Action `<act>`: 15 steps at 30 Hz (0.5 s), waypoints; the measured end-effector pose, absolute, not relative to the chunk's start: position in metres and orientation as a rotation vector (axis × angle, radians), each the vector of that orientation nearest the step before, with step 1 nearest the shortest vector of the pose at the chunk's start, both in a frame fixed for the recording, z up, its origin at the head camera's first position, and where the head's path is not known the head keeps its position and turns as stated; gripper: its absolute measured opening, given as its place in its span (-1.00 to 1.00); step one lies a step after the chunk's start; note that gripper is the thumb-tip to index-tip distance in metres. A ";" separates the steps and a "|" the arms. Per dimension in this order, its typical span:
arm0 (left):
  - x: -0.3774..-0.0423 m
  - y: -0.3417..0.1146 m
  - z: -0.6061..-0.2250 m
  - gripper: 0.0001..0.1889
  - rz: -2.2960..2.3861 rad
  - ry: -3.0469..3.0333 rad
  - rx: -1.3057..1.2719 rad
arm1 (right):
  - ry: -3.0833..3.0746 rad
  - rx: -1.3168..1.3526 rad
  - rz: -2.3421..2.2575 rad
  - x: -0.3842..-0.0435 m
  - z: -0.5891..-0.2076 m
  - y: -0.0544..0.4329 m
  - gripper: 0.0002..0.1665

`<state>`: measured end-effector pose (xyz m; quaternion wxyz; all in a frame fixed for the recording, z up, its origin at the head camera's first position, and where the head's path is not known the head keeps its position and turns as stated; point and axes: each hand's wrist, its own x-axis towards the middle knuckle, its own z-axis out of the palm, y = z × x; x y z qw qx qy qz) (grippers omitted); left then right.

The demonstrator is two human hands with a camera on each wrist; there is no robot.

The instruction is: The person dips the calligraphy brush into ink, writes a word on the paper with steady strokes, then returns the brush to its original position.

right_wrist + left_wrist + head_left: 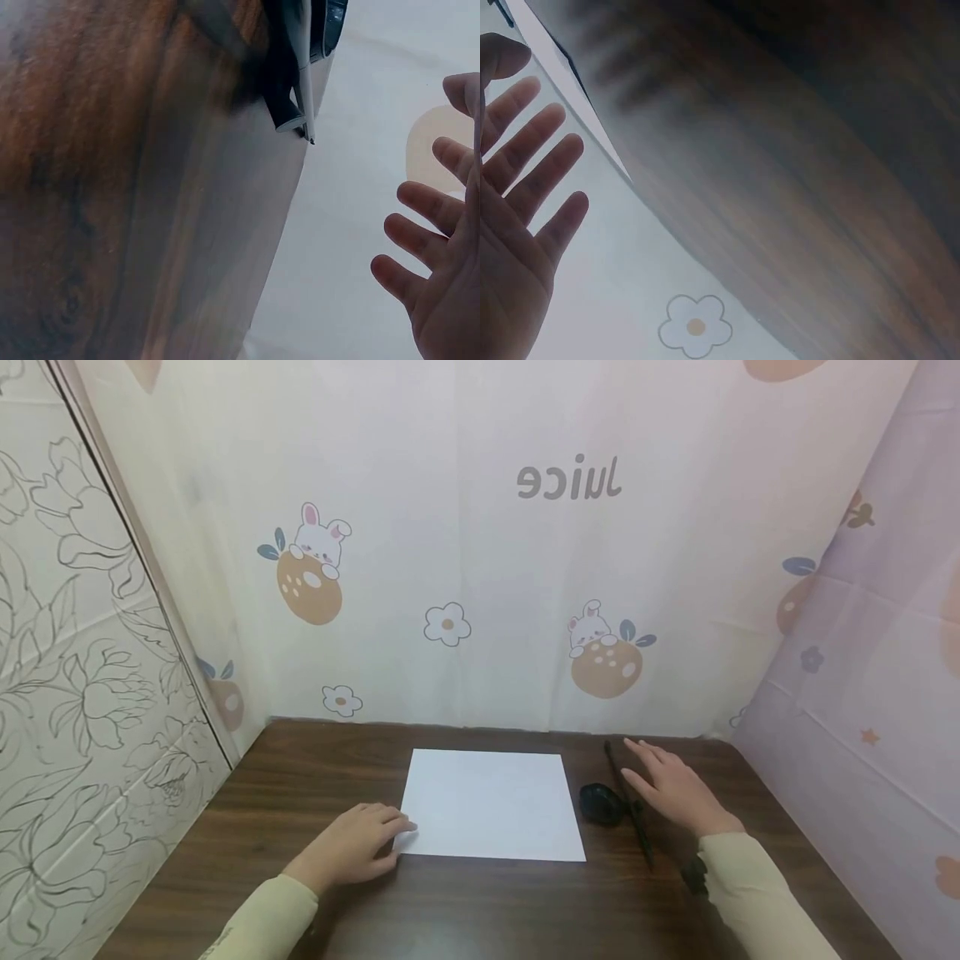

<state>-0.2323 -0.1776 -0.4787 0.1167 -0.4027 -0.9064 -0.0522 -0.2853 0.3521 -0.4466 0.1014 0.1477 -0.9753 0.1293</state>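
A blank white sheet of paper (491,806) lies flat on the table. My left hand (360,843) is at its left edge, fingertips over or on the near left corner, fingers extended. To the sheet's right stand a small glossy black rounded object (602,804) and a slim dark stick (642,839), perhaps a pen or brush. My right hand (675,793) is beside the stick with fingers spread; whether it touches the stick I cannot tell. In the right wrist view the right hand (442,240) holds nothing, and a pointed grey rod (306,101) shows by a dark cylinder (283,97).
The dark wooden table (540,910) ends at a printed curtain (465,527) at the back. Another curtain (870,693) hangs along the right side, and a flower-patterned panel (97,693) stands at the left.
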 end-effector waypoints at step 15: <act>-0.224 -0.172 -0.478 -0.67 -0.138 -2.701 -1.221 | -2.888 0.482 0.386 -0.298 -0.445 0.343 -0.27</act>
